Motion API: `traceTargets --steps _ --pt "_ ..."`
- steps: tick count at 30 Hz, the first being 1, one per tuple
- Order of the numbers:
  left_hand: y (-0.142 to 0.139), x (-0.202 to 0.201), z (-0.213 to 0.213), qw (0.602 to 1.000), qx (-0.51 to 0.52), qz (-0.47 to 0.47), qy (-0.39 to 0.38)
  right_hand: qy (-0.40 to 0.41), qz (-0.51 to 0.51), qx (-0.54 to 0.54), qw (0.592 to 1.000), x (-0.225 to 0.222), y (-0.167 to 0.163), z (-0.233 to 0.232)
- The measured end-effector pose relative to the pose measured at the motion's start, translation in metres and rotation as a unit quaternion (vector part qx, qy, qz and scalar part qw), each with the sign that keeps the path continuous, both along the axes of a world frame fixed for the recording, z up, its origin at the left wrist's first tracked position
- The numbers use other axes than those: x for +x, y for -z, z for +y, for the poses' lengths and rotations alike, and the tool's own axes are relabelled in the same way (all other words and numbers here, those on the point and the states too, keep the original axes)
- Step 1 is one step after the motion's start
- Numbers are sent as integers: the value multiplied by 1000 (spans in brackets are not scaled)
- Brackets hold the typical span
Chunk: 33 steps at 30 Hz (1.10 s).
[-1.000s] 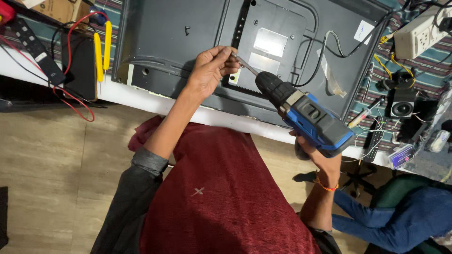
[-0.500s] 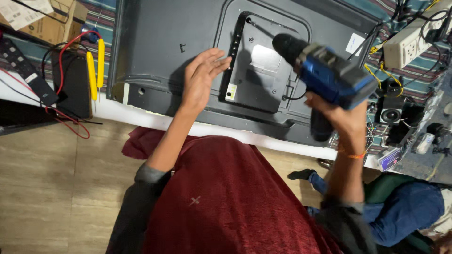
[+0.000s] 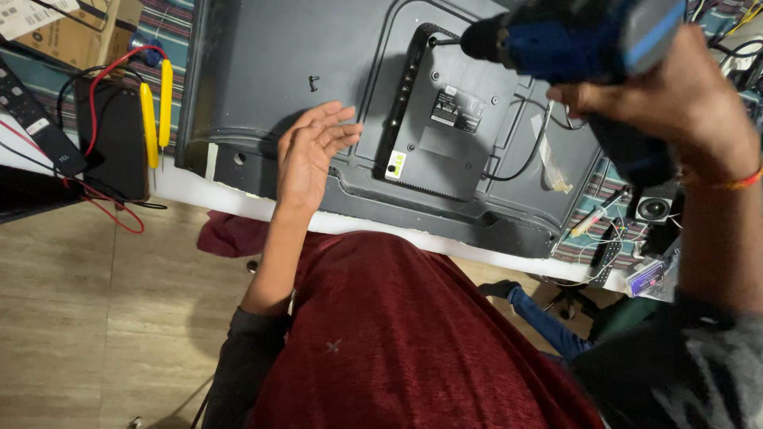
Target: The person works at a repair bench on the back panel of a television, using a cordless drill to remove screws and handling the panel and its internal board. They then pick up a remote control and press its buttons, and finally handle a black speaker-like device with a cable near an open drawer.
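Worktop (image 3: pixel 199 187): white near edge shows below the television; things listed from its left end to its right.

- Cardboard box (image 3: pixel 75 28), far left corner, partly out of frame.
- Remote (image 3: pixel 36 119), black, long, lying at an angle at the left end.
- Black box (image 3: pixel 119 143), flat, beside the remote; red wire (image 3: pixel 99 87) loops over it and trails off the near edge.
- Two yellow screwdrivers (image 3: pixel 155 107), side by side, between the black box and the television's left edge.
- Television (image 3: pixel 270 71), dark grey, lying screen down, back panel up, across the middle of the worktop; its near edge runs along the worktop's near edge. A raised rear cover with a white label sits right of centre; a black cable (image 3: pixel 528 155) curls beside it.
- Screw (image 3: pixel 314 81), small, dark, loose on the back panel, beyond the fingertips.
- Left hand (image 3: pixel 310 155): open, fingers spread and slightly curled, holding nothing, over the television's near left part.
- Drill (image 3: pixel 556 36), blue and black, bit tip at the upper left corner of the rear cover.
- Right hand (image 3: pixel 668 99): closed round the drill's grip, held above the television's right side; orange band at the wrist.
- Small speaker (image 3: pixel 653 209) and loose parts, near right corner.
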State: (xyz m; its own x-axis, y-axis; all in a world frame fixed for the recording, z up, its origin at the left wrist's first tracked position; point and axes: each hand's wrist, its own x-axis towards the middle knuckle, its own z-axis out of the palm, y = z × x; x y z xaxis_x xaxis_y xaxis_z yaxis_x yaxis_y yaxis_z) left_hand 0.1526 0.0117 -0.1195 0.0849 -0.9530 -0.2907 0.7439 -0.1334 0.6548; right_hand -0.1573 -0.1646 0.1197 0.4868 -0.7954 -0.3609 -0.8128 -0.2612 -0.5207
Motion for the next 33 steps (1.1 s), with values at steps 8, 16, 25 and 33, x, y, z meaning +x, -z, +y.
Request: traceTargets --steps 8,16,25,33 --pt "-11 -6 -1 996 21 -41 83 -156 101 -33 982 6 18 -47" --pt "-10 -25 6 993 56 -89 63 -149 140 -55 977 -9 38 -50" --pt "-1 -34 5 997 16 -36 59 -228 134 -213 941 3 11 -14" --pt "31 -31 -2 999 -39 21 26 68 -264 -37 961 -3 -2 129"
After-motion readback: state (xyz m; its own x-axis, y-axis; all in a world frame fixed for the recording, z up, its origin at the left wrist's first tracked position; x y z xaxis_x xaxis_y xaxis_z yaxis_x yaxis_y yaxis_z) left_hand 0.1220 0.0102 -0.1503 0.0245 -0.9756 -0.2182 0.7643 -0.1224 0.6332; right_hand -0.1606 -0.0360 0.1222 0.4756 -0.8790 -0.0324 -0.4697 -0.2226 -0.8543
